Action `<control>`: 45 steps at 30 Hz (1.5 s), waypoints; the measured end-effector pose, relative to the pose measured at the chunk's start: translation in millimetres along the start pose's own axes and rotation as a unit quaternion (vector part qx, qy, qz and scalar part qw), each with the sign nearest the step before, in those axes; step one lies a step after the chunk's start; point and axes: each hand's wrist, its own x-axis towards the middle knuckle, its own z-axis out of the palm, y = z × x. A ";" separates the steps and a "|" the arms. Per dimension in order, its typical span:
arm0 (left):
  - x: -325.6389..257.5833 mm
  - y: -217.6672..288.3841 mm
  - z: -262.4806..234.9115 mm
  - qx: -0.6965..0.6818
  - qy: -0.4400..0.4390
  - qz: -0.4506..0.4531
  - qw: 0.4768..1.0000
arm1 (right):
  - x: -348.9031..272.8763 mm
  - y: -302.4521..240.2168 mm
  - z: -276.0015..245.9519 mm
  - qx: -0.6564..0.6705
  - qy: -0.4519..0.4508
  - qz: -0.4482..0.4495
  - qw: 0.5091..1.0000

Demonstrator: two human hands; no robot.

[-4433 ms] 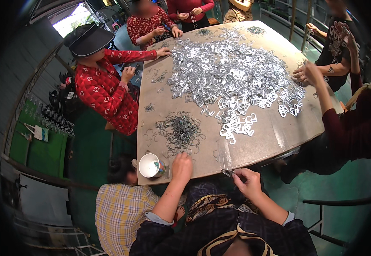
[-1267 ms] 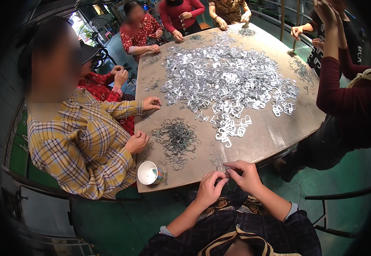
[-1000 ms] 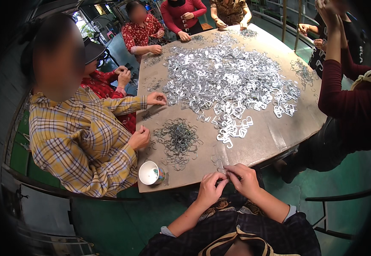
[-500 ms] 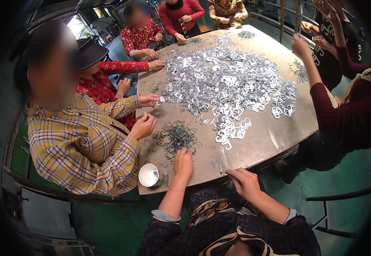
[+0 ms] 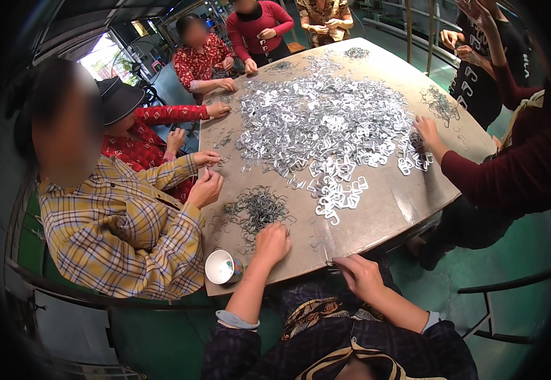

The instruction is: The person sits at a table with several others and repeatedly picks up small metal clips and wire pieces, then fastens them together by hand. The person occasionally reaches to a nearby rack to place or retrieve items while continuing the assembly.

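My left hand (image 5: 273, 244): forearm reaching forward and slightly rightward, back of the hand up, fingers curled down at the near right edge of the grey wire hook pile (image 5: 257, 211). Fingertips hidden; whether they grasp a hook, I cannot tell.

My right hand (image 5: 361, 276): forearm slanting forward and to the left, thumb and fingers pinching a small metal piece (image 5: 331, 265) just beside the near table edge. Piece: tip pointing left, away from my fingers; long axis roughly sideways; finer shape too small to tell.

Wire hooks in the pile: tangled, ends pointing every way, sharing no one axis. Location: near left part of the brown table (image 5: 383, 218).

Paper cup, one (image 5: 220, 267): white inside, near left corner, mouth tilted toward my view.

Flat silver hooks, large heap (image 5: 326, 126): mid-table, beyond both my hands, lying in mixed directions.
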 end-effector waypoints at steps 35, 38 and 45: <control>-65.7 88.2 15.1 -0.689 -0.045 0.034 0.722 | -0.9 -13.0 -2.9 0.144 -0.018 0.099 0.984; -69.4 94.7 8.2 -0.671 -0.026 0.016 0.740 | -0.9 -14.4 -4.6 0.138 -0.012 0.092 0.986; -76.4 98.0 3.0 -0.618 0.020 0.034 0.785 | 27.3 50.7 -7.8 0.069 0.061 0.095 0.991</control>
